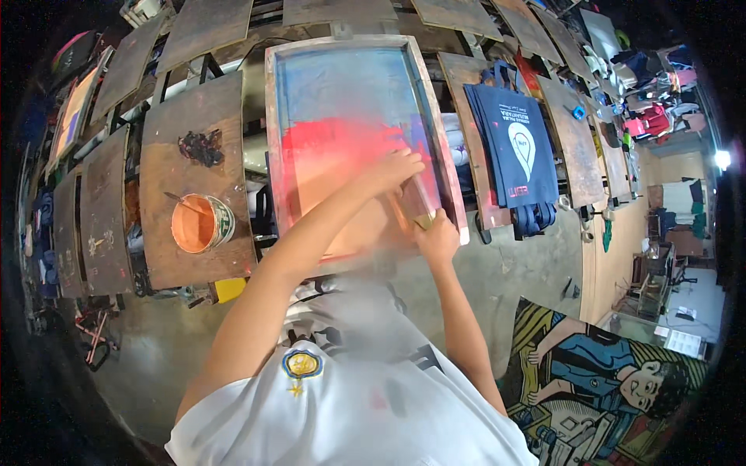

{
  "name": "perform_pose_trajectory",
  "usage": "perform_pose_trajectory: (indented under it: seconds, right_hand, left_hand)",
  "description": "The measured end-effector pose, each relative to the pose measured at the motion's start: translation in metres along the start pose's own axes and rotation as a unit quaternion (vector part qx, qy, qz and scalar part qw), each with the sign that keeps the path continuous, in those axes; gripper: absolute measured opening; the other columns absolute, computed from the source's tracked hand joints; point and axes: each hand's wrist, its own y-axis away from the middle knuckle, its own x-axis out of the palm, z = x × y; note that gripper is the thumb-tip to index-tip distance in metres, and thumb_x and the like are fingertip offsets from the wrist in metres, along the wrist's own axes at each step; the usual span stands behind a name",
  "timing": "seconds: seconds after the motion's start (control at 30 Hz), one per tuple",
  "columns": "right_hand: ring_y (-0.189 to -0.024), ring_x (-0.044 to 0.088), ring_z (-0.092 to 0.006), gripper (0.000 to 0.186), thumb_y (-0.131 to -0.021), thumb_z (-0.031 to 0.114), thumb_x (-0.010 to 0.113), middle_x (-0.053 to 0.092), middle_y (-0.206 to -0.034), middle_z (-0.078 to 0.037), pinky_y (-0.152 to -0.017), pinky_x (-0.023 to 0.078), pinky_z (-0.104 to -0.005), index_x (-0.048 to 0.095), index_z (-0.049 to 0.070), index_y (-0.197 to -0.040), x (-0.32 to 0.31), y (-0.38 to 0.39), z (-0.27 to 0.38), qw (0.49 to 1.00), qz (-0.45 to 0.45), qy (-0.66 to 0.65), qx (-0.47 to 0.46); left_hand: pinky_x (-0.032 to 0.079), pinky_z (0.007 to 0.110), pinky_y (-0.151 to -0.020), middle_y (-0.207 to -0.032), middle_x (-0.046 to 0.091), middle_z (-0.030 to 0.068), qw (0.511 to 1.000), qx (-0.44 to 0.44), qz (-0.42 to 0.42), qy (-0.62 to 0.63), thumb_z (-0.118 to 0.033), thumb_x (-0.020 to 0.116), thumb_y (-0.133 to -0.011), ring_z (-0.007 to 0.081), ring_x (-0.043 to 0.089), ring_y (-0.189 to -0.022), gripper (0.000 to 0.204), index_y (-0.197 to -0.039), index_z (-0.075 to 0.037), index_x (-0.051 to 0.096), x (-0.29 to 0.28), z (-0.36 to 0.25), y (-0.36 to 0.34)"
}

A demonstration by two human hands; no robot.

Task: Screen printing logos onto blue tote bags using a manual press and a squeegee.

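Left fingers [409,161] and right fingers [437,225] gripping a squeegee [420,199] over a red-inked framed screen [342,46]; paint bucket [226,223], left.

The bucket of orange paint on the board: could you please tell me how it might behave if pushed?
The bucket likely feels weighty, since orange paint sits inside. The stick leaning over its rim may shift if jolted.

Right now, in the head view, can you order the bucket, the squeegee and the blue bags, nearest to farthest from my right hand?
From your right hand:
1. Squeegee: in its grip, over the frame.
2. Blue bags: to its right, just beyond the frame.
3. Bucket: farthest, left of the frame.
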Motion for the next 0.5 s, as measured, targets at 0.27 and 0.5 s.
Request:
perform_pose_trajectory:
  seconds: [0.27,0.5]
  right_hand:
    - [-0.079,0.069,-0.0424,0.056,-0.072,0.046,0.08,0.069,-0.082,-0.023,-0.07,0.054,-0.0504,0.058,-0.001,-0.096,0.033,-0.003,0.08,0.998,0.033,-0.055,-0.018]
    - [-0.087,0.067,-0.0441,0.053,-0.07,0.042,0.08,0.068,-0.089,-0.028,-0.074,0.052,-0.0531,0.06,-0.002,-0.094,0.003,-0.013,0.064,0.997,0.056,-0.057,-0.004]
  left_hand:
    - [0.044,0.047,-0.094,-0.116,0.055,0.0018,0.998,-0.064,0.012,-0.024,-0.017,0.091,-0.05,0.0254,0.05,-0.117,0.071,-0.112,-0.016,0.057,-0.018,0.073,0.06]
    - [0.044,0.044,-0.093,-0.112,0.055,0.0027,0.997,-0.044,0.003,-0.06,-0.017,0.09,-0.051,0.0261,0.051,-0.113,0.065,-0.107,-0.013,0.057,-0.026,0.046,0.034]
